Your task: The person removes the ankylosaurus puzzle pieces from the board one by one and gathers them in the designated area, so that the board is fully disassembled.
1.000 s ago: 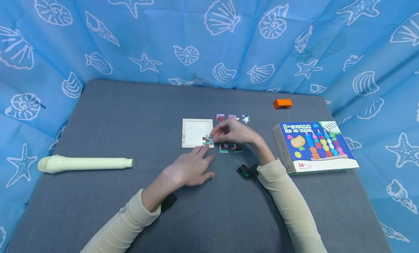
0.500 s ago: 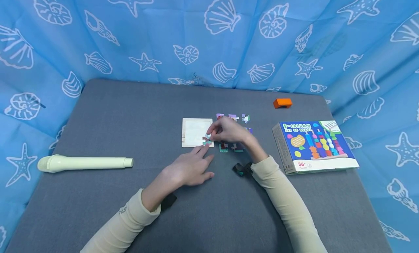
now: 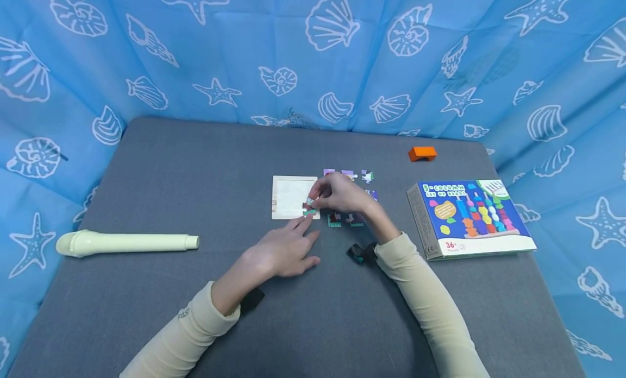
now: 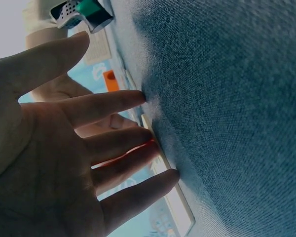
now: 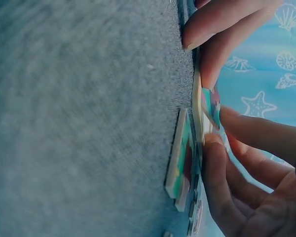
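Observation:
A small square wooden puzzle tray [image 3: 288, 199] lies mid-table, with a teal and brown jigsaw piece [image 3: 308, 212] in its lower right corner. My left hand [image 3: 283, 252] rests palm down in front of it, fingers spread and nearly straight. One left fingertip touches that corner piece [image 5: 210, 101] in the right wrist view. From the right, my right hand [image 3: 340, 193] reaches over the tray's edge, thumb and index finger pinching a light blue jigsaw piece [image 3: 310, 201] just above the corner piece. The fingers partly hide the pinched piece.
Several loose jigsaw pieces [image 3: 368, 176] lie right of the tray, some behind the right hand. A boxed bead set [image 3: 469, 218] sits at the right, with an orange block [image 3: 423, 153] behind it. At the left lies a pale toy microphone [image 3: 127, 243]. A blue curtain [image 3: 244, 52] surrounds the table.
My right hand has shifted slightly left and toward the tray's corner over the last second, bringing the light blue piece against the corner piece. My left hand stays in place.

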The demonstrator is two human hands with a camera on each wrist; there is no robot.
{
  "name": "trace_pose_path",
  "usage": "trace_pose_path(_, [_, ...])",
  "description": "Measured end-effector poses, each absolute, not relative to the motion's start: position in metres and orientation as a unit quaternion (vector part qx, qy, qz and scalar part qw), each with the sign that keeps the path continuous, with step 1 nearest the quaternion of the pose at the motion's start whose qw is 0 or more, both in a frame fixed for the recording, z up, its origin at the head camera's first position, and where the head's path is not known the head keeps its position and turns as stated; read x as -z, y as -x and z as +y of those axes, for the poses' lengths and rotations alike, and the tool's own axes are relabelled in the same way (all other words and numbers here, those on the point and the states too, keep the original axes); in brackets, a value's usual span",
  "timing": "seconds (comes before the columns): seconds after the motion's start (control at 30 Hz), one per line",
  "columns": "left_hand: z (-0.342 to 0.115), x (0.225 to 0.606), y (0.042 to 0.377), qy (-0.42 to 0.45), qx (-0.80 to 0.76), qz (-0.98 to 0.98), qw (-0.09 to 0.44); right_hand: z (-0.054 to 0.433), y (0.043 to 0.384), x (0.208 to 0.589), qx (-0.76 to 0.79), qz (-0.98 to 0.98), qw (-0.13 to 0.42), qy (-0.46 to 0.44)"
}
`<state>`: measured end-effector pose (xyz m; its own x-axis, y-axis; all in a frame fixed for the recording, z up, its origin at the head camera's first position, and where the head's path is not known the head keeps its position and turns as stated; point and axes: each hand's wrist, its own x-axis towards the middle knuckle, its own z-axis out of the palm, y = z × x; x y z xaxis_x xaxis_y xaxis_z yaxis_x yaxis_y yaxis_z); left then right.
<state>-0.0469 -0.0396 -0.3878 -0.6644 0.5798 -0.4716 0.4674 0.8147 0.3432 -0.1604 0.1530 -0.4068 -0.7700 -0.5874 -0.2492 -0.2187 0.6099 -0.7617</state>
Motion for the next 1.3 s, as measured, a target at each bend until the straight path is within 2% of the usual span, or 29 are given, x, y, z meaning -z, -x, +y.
trace_pose_path(0.4, [-0.040,0.386,0.044,-0.292,-0.102,0.909,0.280,0.160,0.150,0.399,0.407,0.859,0.213,0.225])
trace_pose_path(0.53, [-0.039,0.386,0.044,-0.289,-0.099,0.910,0.279,0.177,0.147,0.394,0.408,0.862,0.197,0.228])
trace_pose_path(1.07, [-0.038,0.387,0.045,-0.285,-0.094,0.909,0.289,0.252,0.121,0.387,0.404,0.873,0.211,0.175])
trace_pose_path(1.3, [-0.040,0.387,0.044,-0.288,-0.098,0.908,0.287,0.271,0.111,0.387,0.377,0.894,0.194,0.148])
